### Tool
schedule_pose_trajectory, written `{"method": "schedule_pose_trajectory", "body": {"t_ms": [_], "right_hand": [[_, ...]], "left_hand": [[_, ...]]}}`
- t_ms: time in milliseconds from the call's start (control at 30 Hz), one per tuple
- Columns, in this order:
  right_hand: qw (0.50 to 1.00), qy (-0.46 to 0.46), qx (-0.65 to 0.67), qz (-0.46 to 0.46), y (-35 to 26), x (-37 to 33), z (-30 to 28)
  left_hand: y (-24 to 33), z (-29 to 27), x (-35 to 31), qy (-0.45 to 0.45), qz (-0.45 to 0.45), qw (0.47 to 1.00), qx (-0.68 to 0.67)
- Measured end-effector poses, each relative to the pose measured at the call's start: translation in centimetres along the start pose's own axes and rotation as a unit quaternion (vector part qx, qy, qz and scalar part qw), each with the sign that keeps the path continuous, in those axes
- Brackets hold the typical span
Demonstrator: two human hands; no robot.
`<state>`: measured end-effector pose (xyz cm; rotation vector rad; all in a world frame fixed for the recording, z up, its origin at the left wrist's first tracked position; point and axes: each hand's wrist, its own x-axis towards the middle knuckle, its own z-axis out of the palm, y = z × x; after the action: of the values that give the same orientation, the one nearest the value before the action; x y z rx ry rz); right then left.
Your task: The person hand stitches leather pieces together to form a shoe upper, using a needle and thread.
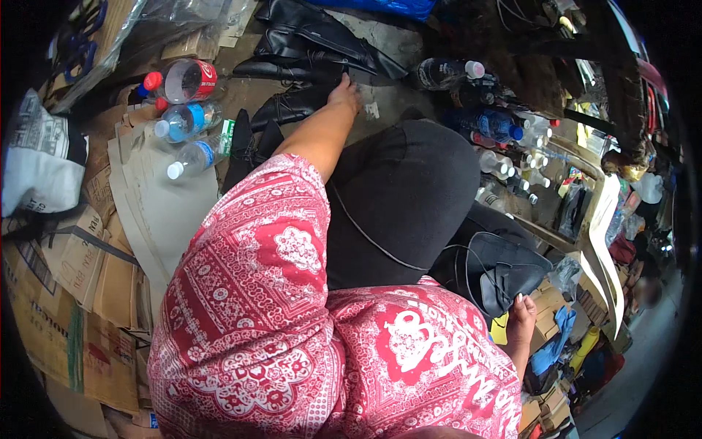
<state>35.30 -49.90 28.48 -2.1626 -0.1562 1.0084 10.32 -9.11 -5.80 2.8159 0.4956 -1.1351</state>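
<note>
A black lace-up shoe point(504, 267) rests against my right thigh. My right hand point(521, 318) pinches its edge between thumb and fingers. A thin grey cord point(374, 243) runs over the dark trousers toward that shoe. My left arm stretches forward, and my left hand point(345, 95) is at the end of a black shoe point(289, 69) on the ground. Its fingers are too small and partly hidden to show whether they grip. Nearby lie another black shoe point(292, 104) and a larger black leather piece point(314, 40), possibly a bag or boot.
Plastic bottles point(191, 121) stand on the left beside flat grey-white cardboard point(157, 208). More bottles point(497, 124) crowd the right side near a pale wooden frame point(603, 227). Stacked cardboard point(88, 307) lies at the lower left. A blue cloth point(556, 340) lies at the right.
</note>
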Motion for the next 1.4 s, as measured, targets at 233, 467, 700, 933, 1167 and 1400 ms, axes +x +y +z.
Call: {"method": "schedule_pose_trajectory", "body": {"t_ms": [233,467,700,933,1167,1400], "right_hand": [[0.999,-0.045,0.007,-0.005,-0.3,0.4,0.0],[0.998,-0.046,0.002,-0.053,0.0,2.5,0.5],[0.990,-0.061,0.062,-0.112,0.3,4.3,1.9],[0.988,-0.060,0.076,-0.121,-0.7,4.6,2.0],[0.985,-0.092,0.070,-0.130,-1.3,4.8,1.6],[0.992,-0.090,0.027,-0.082,-2.1,3.0,-0.1]], "left_hand": [[-1.5,0.0,-1.8,0.115,0.043,0.985,0.121],[-4.7,-1.2,-9.7,0.166,-0.042,0.984,-0.057],[-8.1,-5.7,-20.0,0.304,-0.140,0.938,-0.093],[-4.3,0.2,-25.5,0.550,-0.234,0.797,-0.089],[6.0,15.1,-29.1,0.169,-0.330,0.908,-0.195],[6.9,16.3,-29.3,-0.147,-0.328,0.871,-0.335]]}}
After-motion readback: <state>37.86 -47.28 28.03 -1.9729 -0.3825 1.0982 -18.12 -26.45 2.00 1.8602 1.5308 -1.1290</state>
